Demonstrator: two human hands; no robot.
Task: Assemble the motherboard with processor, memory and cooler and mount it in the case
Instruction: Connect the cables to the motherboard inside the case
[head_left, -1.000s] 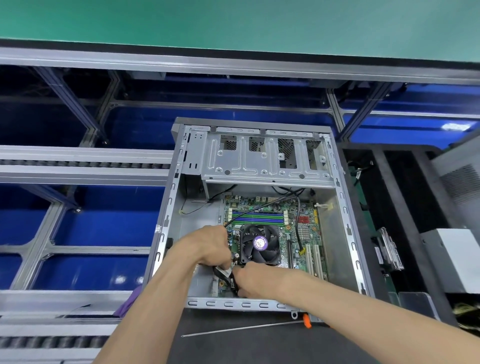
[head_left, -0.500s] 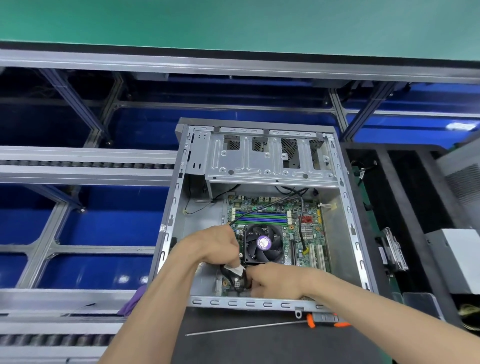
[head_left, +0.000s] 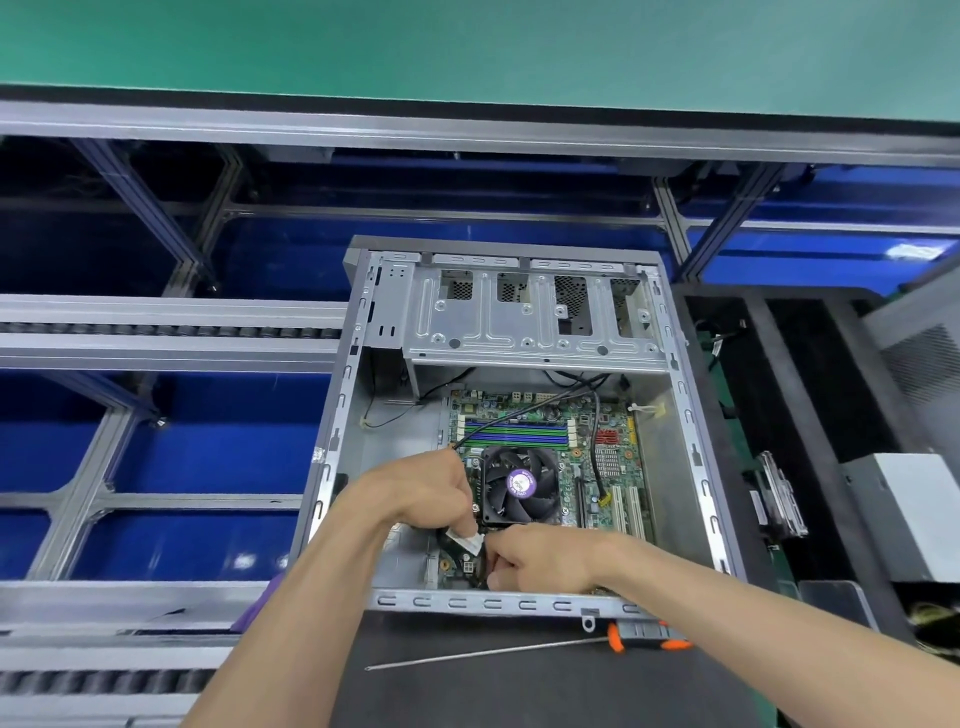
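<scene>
We have the motherboard (head_left: 545, 457) lying flat inside the open case (head_left: 691, 467), with the cooler (head_left: 521, 486) fan already sitting on it and the memory sticks (head_left: 517, 432) just behind. Our left hand (head_left: 421, 493) pinches a black cable with a white tag (head_left: 464, 543) at the cooler's near corner, while our right hand (head_left: 540, 564) curls its fingers around the same cable's end just beside it, low over the board. We judge the cable soft and light, best held near its plug; the board is stiff but fragile, so we press only at connectors. A screwdriver (head_left: 519, 652) lies on the mat in front of the case.
</scene>
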